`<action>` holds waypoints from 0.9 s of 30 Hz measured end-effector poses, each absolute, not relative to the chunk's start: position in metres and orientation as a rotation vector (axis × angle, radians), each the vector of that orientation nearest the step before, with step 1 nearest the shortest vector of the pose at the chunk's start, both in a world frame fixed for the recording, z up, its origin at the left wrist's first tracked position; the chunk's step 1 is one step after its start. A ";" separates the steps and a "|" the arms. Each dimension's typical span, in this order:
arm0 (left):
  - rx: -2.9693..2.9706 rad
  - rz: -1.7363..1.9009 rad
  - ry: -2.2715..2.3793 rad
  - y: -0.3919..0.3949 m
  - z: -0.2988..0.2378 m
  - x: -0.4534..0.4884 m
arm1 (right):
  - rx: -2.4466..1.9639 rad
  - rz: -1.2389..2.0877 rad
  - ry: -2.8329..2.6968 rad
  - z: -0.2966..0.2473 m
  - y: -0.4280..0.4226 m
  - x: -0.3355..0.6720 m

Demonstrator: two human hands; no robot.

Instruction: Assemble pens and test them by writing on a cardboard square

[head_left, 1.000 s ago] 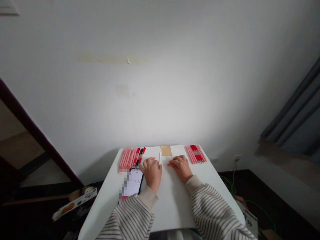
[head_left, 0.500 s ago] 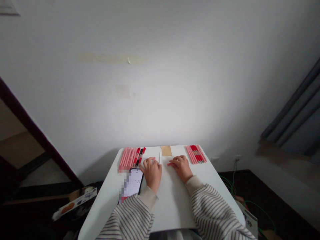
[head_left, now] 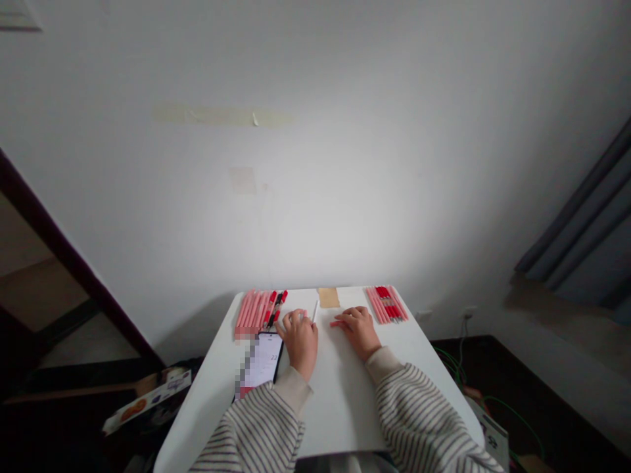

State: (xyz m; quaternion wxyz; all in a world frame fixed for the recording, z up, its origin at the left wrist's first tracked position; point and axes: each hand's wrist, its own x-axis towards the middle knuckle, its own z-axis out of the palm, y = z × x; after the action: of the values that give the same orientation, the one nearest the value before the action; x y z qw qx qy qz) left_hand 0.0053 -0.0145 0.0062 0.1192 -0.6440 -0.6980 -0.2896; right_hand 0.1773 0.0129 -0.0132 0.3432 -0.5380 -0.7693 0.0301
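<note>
My left hand (head_left: 300, 338) rests on the white table (head_left: 340, 394) with its fingers curled round a thin white stick (head_left: 314, 310) that points away from me. My right hand (head_left: 359, 330) lies beside it, fingers pinched on a small pink pen part (head_left: 336, 323) that juts out to the left. A row of pink pen barrels (head_left: 252, 309) with several red and black pens (head_left: 276, 306) lies at the far left. Another group of pink and red pens (head_left: 387, 303) lies at the far right.
A phone (head_left: 263, 362) with a lit screen lies left of my left hand. A tan paper patch (head_left: 328, 297) sits at the table's far edge by the white wall. A printed box (head_left: 148, 397) lies on the floor at left; green cables (head_left: 448, 361) run at right.
</note>
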 end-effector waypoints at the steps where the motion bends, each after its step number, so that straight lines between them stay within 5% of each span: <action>1: -1.876 -0.841 -2.044 -0.015 0.006 0.005 | -1.396 0.072 -2.001 -0.013 0.013 0.177; 27: -1.820 -0.770 -2.056 -0.019 0.010 0.005 | -1.393 0.070 -1.987 -0.015 0.014 0.178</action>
State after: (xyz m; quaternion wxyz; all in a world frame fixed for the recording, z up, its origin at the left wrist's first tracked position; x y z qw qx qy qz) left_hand 0.0050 -0.0192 0.0100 0.1444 -0.6316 -0.7134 -0.2671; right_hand 0.1780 0.0137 -0.0153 0.3495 -0.5376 -0.7669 0.0271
